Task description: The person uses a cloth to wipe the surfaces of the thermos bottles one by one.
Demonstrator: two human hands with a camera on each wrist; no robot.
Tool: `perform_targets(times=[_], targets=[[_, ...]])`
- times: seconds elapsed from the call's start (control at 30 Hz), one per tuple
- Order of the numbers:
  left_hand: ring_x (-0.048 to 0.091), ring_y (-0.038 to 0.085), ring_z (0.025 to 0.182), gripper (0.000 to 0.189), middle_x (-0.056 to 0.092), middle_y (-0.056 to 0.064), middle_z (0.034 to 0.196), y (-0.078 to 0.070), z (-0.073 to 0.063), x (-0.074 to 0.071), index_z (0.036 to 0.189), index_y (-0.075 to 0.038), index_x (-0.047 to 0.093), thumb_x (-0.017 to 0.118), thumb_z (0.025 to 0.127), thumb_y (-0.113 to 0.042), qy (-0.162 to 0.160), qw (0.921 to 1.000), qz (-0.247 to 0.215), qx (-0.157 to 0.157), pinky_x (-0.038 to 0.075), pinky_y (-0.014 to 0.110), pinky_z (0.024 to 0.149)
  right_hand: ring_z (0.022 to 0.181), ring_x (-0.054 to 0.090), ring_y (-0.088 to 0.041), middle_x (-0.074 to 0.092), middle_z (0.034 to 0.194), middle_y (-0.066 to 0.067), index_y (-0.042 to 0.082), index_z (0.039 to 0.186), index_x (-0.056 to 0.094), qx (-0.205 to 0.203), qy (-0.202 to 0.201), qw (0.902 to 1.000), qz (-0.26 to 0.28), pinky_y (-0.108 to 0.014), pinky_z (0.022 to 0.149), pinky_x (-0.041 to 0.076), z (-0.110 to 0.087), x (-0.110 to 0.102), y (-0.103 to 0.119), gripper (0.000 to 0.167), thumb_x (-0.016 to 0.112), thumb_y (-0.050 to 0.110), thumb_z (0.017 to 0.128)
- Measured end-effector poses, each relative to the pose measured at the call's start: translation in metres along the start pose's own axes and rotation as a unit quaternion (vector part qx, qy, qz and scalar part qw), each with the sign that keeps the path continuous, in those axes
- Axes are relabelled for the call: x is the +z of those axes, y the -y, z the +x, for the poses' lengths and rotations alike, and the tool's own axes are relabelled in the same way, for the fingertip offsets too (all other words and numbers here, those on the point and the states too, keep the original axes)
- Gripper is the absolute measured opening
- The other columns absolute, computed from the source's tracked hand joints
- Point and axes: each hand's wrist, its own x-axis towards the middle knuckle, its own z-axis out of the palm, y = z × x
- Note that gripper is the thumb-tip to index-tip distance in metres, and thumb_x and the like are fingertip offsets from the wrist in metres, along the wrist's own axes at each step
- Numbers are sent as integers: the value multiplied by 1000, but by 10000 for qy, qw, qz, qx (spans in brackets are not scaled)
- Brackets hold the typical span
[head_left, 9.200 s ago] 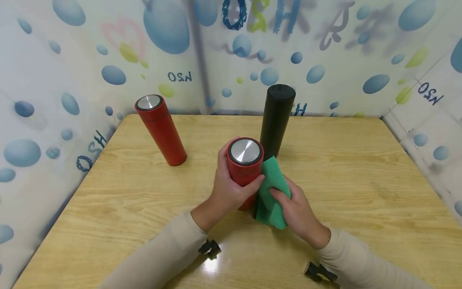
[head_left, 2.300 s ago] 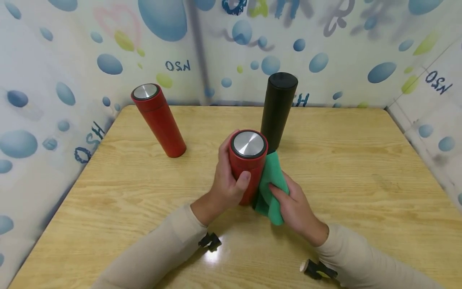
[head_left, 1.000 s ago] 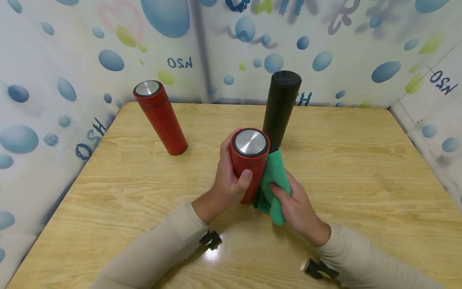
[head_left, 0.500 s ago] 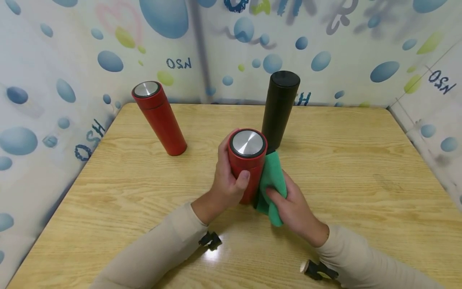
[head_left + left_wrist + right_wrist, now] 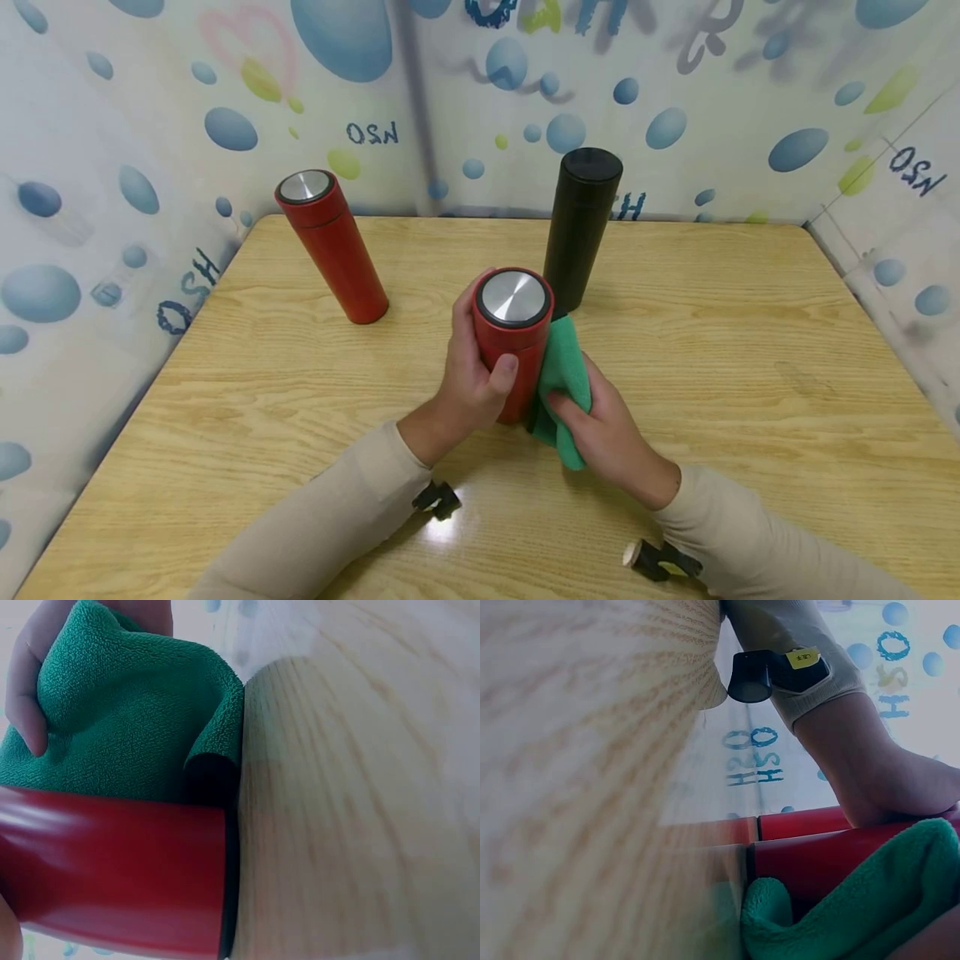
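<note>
At the centre of the surface (image 5: 262,392), the left hand (image 5: 467,382) is gripping a red flask (image 5: 517,340), likely stiff and slippery, sensibly around its body, while to its right the right hand (image 5: 611,437) is holding a soft-looking green cloth (image 5: 564,358) against a dark object (image 5: 211,780) too hidden to identify.

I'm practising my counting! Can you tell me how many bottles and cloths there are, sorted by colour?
Red bottles: 2
Black bottle: 1
Green cloth: 1
Total: 4
</note>
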Motion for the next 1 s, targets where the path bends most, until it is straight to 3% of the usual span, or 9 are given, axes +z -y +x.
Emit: perform_targets(times=[0.77, 1.0], targets=[[50, 31, 126, 87, 48, 25, 136, 0, 0, -1, 147, 3, 19, 47, 96, -61, 112, 9998, 9, -138, 51, 41, 103, 115, 58, -22, 60, 132, -10, 10, 145, 45, -49, 139, 9999, 16, -27, 97, 51, 3, -1, -3, 51, 55, 2, 96], [50, 31, 125, 88, 48, 25, 135, -1, 0, -2, 146, 4, 19, 47, 95, -62, 60, 9999, 28, -132, 51, 40, 103, 116, 58, -22, 60, 133, -9, 12, 146, 44, -25, 210, 9998, -16, -33, 99, 51, 4, -1, -4, 51, 54, 2, 97]])
